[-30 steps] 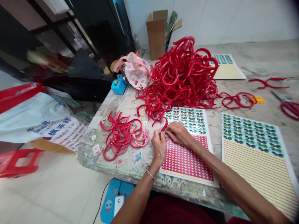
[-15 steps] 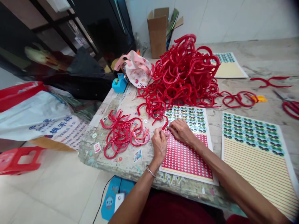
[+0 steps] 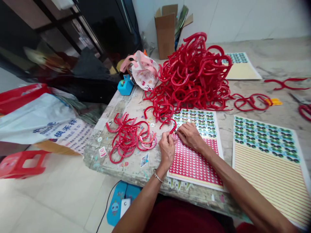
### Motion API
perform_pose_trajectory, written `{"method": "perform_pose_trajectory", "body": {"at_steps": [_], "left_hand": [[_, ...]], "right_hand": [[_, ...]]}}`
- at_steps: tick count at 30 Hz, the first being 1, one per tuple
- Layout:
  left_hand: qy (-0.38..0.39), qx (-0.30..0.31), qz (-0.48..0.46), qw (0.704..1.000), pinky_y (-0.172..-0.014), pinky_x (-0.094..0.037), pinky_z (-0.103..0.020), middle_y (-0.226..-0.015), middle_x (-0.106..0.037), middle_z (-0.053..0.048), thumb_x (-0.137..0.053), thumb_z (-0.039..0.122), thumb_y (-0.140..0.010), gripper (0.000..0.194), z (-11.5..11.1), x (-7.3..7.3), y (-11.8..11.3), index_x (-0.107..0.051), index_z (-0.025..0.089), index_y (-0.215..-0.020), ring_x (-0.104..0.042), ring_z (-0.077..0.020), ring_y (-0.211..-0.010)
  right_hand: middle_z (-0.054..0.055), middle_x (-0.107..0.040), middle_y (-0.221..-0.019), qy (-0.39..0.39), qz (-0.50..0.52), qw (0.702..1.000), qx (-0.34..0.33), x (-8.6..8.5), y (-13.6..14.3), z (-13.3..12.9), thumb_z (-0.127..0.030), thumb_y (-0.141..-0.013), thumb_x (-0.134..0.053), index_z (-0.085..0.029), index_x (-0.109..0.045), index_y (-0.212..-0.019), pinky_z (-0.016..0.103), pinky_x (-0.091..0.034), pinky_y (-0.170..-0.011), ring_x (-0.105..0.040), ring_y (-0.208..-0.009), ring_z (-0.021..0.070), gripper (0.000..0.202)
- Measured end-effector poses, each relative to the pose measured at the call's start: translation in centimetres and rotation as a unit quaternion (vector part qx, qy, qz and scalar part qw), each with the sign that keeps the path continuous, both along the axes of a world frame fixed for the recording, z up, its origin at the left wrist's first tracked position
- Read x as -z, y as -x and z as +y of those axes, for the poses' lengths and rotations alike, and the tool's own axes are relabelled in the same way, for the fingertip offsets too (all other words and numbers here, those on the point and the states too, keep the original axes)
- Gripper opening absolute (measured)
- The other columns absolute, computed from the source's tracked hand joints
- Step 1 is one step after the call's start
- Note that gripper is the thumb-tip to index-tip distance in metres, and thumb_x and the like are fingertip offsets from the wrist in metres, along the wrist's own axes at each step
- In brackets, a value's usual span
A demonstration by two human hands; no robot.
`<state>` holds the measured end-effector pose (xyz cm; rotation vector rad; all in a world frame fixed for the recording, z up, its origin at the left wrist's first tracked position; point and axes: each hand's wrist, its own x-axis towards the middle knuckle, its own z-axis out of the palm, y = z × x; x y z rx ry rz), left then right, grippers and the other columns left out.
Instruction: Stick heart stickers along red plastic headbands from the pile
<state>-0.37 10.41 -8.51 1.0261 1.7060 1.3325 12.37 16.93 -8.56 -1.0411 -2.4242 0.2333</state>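
My left hand point(image 3: 167, 147) is closed at the left edge of a sticker sheet, gripping the lower end of a red curved band point(image 3: 173, 127) that bends up beyond the fingers. On the sheet point(image 3: 194, 163), whose lower part has rows of small pink-red stickers and whose upper part has green-blue eye-like ones, rests my right hand point(image 3: 190, 136). Its fingertips are pinched together close beside the band; whatever they hold is hidden. A big tangled heap of red bands point(image 3: 196, 76) rises behind both hands. To the left lies a smaller pile of bands point(image 3: 127, 137), some with pale dots.
A second sticker sheet point(image 3: 269, 168) lies at the right, another sheet point(image 3: 243, 69) farther back. Scissors point(image 3: 305, 111) are by the right edge. Behind stand a cardboard box point(image 3: 166, 35), a pink-handled bag point(image 3: 145, 72) and a blue tape dispenser point(image 3: 125, 85). The table's edge point(image 3: 114, 171) runs in front.
The view has shifted slightly, so the table things sit a little farther right. Both hands keep nearly the same place over the sheet, with the band still in the left hand.
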Motion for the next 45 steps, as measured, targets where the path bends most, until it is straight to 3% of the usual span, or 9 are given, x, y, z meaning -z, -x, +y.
{"method": "perform_pose_trajectory", "body": {"at_steps": [15, 21, 25, 29, 31, 35, 39, 42, 45], "left_hand": [[0.001, 0.006, 0.053, 0.999, -0.058, -0.052, -0.023, -0.067, -0.066, 0.000, -0.043, 0.024, -0.088, 0.010, -0.2, -0.2, 0.0, -0.051, 0.020, -0.084, -0.067, -0.0148, -0.061], [-0.015, 0.010, 0.070, 0.997, -0.063, -0.052, -0.025, -0.070, -0.066, 0.000, -0.041, 0.023, -0.089, 0.011, -0.5, 0.4, -0.2, -0.052, 0.021, -0.090, -0.067, -0.0147, -0.065], [-0.025, 0.017, 0.080, 0.996, -0.067, -0.052, -0.026, -0.078, -0.066, -0.002, -0.039, 0.022, -0.090, 0.015, -0.6, 0.8, -0.2, -0.053, 0.021, -0.095, -0.067, -0.0146, -0.068], [-0.041, 0.021, 0.076, 0.996, -0.071, -0.050, -0.028, -0.081, -0.066, -0.003, -0.043, 0.020, -0.087, 0.014, -0.7, 0.5, -0.1, -0.056, 0.020, -0.091, -0.066, -0.0161, -0.071], [-0.051, 0.022, 0.062, 0.997, -0.069, -0.051, -0.029, -0.079, -0.067, -0.004, -0.044, 0.020, -0.085, 0.013, -0.7, 0.1, 0.0, -0.057, 0.020, -0.088, -0.065, -0.0168, -0.070], [-0.067, 0.025, 0.015, 0.997, -0.057, -0.052, -0.028, -0.069, -0.066, -0.003, -0.046, 0.024, -0.084, 0.012, -0.5, -2.4, -0.2, -0.055, 0.019, -0.078, -0.063, -0.0168, -0.059], [-0.079, 0.073, -0.111, 0.988, -0.065, -0.053, -0.028, -0.086, -0.069, -0.006, -0.050, 0.034, -0.084, 0.018, -1.2, -8.7, -1.1, -0.056, 0.017, -0.083, -0.064, -0.0144, -0.067], [-0.108, 0.168, -0.209, 0.957, -0.075, -0.051, -0.028, -0.089, -0.069, -0.007, -0.054, 0.033, -0.083, 0.017, -2.1, -13.6, -2.2, -0.059, 0.017, -0.084, -0.064, -0.0147, -0.076], [-0.104, 0.218, -0.299, 0.923, -0.077, -0.050, -0.029, -0.090, -0.069, -0.007, -0.055, 0.033, -0.083, 0.017, -2.9, -16.0, -3.0, -0.058, 0.017, -0.085, -0.065, -0.0164, -0.081]], "right_hand": [[0.006, -0.060, -0.075, 0.014, 0.041, 0.999, -0.025, -0.1, 0.2, 0.3, -0.030, -0.085, -0.052, -0.018, -0.054, -0.078, 0.035, -0.033, -0.075, -0.048, -0.075, 0.0204, 0.014], [0.002, -0.053, -0.070, 0.134, 0.221, 0.964, 0.069, -0.5, -0.3, 0.3, -0.031, -0.080, -0.058, -0.020, -0.052, -0.074, 0.030, -0.037, -0.064, -0.047, -0.067, 0.0159, 0.014], [-0.003, -0.048, -0.065, 0.193, 0.418, 0.876, 0.143, -4.3, -3.2, 1.6, -0.031, -0.078, -0.061, -0.020, -0.052, -0.075, 0.026, -0.034, -0.057, -0.043, -0.058, 0.0112, 0.015], [-0.003, -0.040, -0.062, 0.063, 0.610, 0.779, 0.126, -11.8, -8.8, 2.9, -0.023, -0.079, -0.055, -0.021, -0.047, -0.065, 0.031, -0.036, -0.064, -0.040, -0.056, 0.0105, 0.016], [-0.003, -0.037, -0.064, 0.032, 0.641, 0.758, 0.116, -15.5, -11.2, 2.6, -0.025, -0.082, -0.051, -0.022, -0.045, -0.065, 0.033, -0.037, -0.068, -0.039, -0.057, 0.0112, 0.018], [-0.002, -0.045, -0.064, 0.055, 0.535, 0.829, 0.156, -19.0, -12.4, 0.3, -0.030, -0.078, -0.060, -0.021, -0.050, -0.064, 0.031, -0.037, -0.064, -0.043, -0.059, 0.0128, 0.019], [0.000, -0.054, -0.069, 0.158, 0.329, 0.926, 0.097, -18.9, -10.1, -2.5, -0.036, -0.078, -0.062, -0.020, -0.056, -0.076, 0.027, -0.038, -0.056, -0.049, -0.062, 0.0137, 0.017], [0.002, -0.058, -0.073, 0.118, 0.217, 0.967, 0.055, -18.7, -8.0, -4.6, -0.033, -0.082, -0.058, -0.021, -0.055, -0.079, 0.029, -0.040, -0.059, -0.052, -0.065, 0.0154, 0.013], [0.004, -0.060, -0.076, 0.034, 0.156, 0.986, 0.041, -18.8, -6.7, -6.2, -0.031, -0.083, -0.055, -0.022, -0.055, -0.080, 0.032, -0.040, -0.064, -0.052, -0.068, 0.0176, 0.010]]}}
